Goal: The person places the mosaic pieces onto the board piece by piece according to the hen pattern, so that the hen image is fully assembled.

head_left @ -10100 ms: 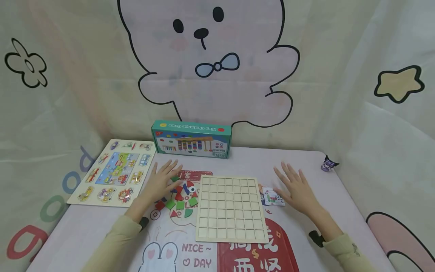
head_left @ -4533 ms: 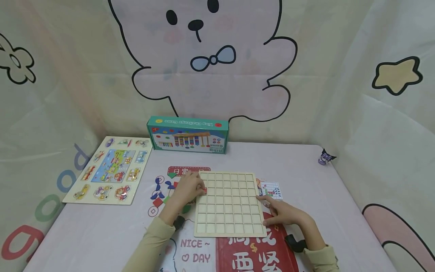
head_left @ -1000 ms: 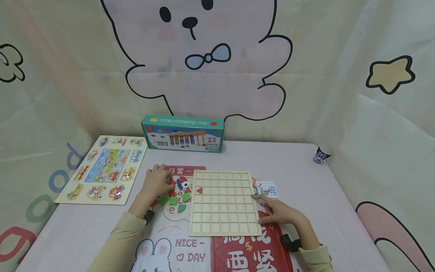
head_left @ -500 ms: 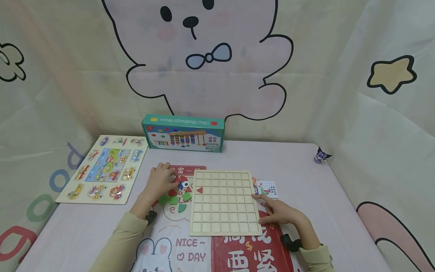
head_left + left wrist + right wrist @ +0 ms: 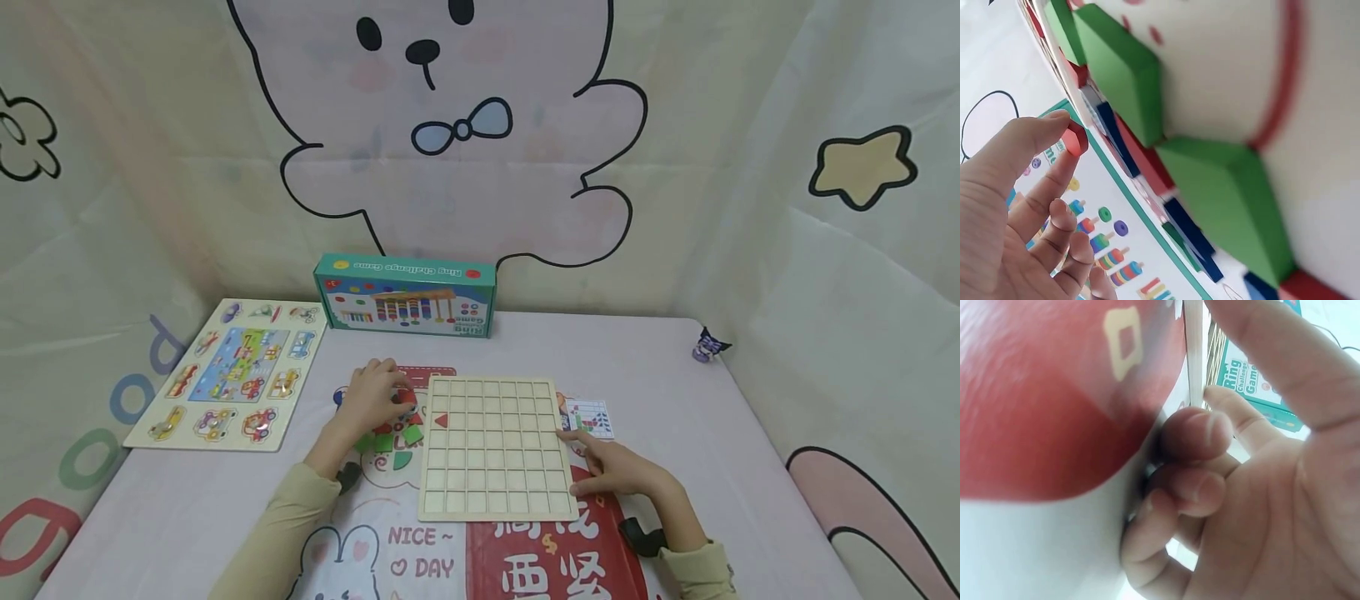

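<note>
A person's left hand [image 5: 372, 398] pinched a small red piece [image 5: 1079, 136] between thumb and forefinger, the other fingers loosely bent, above loose shapes left of a gridded wooden board [image 5: 495, 483]; the piece's full outline could not be told. The right hand [image 5: 618, 465] lay at the board's right edge, forefinger and thumb set apart and touching the rim, the other fingers curled in, gripping no piece. One red triangle [image 5: 441, 421] sat in the board's leftmost column; green squares [image 5: 383, 442] lay on the tabletop [image 5: 637, 358] beneath and beside the left hand; a patterned card [image 5: 591, 418] rested just beyond the board's right side. The step in hand appeared to be picking out a second piece; the next move seemed to call for carrying it rightward and settling it squarely within one cell, the board kept steady.
</note>
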Demonstrator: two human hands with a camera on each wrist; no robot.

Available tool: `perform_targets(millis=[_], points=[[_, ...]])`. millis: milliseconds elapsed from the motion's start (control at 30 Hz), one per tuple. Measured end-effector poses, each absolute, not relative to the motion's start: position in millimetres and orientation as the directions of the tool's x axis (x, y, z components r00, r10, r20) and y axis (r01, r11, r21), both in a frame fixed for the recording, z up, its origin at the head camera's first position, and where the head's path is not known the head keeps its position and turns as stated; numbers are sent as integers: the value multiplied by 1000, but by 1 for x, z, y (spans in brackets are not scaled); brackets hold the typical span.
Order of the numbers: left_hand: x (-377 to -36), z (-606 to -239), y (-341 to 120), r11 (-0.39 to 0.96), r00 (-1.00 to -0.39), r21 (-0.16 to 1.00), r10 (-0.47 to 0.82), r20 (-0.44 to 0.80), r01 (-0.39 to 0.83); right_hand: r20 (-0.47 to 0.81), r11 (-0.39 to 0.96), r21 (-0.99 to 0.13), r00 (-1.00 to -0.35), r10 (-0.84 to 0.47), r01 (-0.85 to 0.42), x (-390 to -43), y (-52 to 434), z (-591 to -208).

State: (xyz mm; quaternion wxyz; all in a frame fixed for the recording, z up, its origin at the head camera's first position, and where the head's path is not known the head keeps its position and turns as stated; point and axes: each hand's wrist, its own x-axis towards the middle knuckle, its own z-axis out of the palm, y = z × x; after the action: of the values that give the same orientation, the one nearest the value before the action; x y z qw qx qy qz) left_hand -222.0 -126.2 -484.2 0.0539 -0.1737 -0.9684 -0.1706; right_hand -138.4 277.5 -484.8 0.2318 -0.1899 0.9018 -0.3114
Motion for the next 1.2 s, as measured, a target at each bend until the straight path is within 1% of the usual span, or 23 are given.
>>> perform_targets(millis=[200, 400, 567, 800, 933, 1200], points=[[-225, -483, -115, 859, -924, 342, 344, 166, 381, -303, 738, -646, -821, -483, -195, -138, 277, -485], [-225, -482, -106, 838, -911, 357, 376, 171, 413, -345, 741, -651, -804, -485, -168, -137, 274, -481], [-225, -481, -98, 827, -897, 348, 413, 158, 442, -377, 742, -656, -792, -481, -139, -136, 272, -479], [-229, -480, -86, 818, -887, 347, 441, 136, 459, -382, 753, -641, -790, -479, -147, -138, 270, -478], [-231, -481, -78, 814, -874, 321, 469, 131, 485, -387, 750, -647, -789, -478, -136, -138, 271, -477], [-235, -479, -65, 820, -876, 317, 472, 98, 477, -388, 739, -663, -788, -478, -122, -138, 270, -476]])
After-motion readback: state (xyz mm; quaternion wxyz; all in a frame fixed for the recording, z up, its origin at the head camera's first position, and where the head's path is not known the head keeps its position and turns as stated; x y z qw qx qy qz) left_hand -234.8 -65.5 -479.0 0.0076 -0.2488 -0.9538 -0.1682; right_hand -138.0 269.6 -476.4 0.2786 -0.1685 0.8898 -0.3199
